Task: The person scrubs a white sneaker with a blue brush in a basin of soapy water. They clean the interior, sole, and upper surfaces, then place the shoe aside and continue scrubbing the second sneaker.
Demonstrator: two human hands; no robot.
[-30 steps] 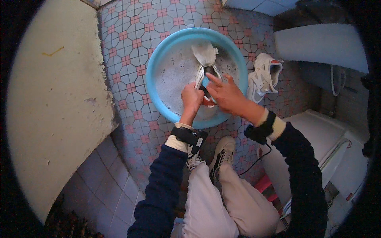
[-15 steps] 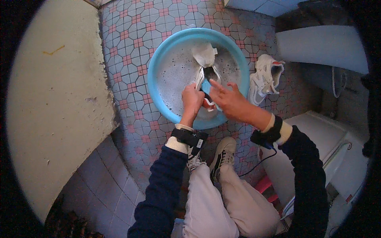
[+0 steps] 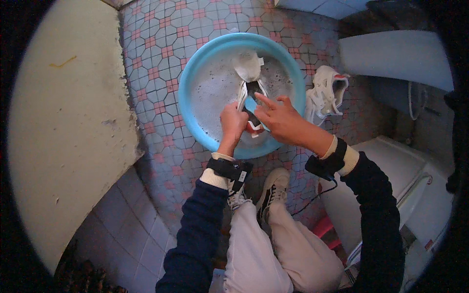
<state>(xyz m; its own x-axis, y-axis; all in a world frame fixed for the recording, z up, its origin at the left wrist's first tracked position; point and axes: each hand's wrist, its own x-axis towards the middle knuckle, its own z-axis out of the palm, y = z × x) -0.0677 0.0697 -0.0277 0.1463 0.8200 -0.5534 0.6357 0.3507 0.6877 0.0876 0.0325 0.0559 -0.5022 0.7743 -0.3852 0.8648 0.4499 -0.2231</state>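
A white shoe lies in sudsy water in a light-blue basin, its tongue folded out toward the far side and its dark inside facing up. With closed fingers my left hand grips the shoe's left side. My right hand holds a light-blue brush inside the shoe's opening, its index finger stretched along it. The brush's bristles are hidden. A red and white heel part shows between my hands. Beside the basin on the right, a second white shoe lies on the floor.
Patterned tiles cover the floor under the basin. A worn, pale panel borders the left side. At the right stand a white box-like appliance and a hose. My feet are close to the basin's near rim.
My right hand and the brush have shifted very slightly within the shoe. The whole view has drifted a little; my left hand keeps its grip on the shoe.
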